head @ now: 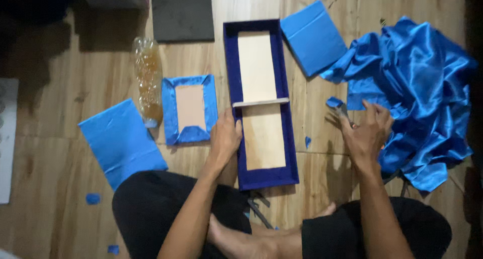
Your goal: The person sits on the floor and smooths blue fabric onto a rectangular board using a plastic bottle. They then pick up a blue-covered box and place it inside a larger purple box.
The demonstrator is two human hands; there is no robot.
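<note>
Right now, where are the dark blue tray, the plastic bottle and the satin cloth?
dark blue tray (230,62): head view, on its left wall.
plastic bottle (148,78): head view, middle of its clear body.
satin cloth (422,72): head view, on the crumpled middle folds.

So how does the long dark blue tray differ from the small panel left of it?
The long dark blue tray is far longer, deep navy, with raised walls and a crossbar; the left hand rests on its edge. The small panel lies flat, untouched, wrapped in lighter, shinier blue cloth. Both show a bare tan middle.
</note>
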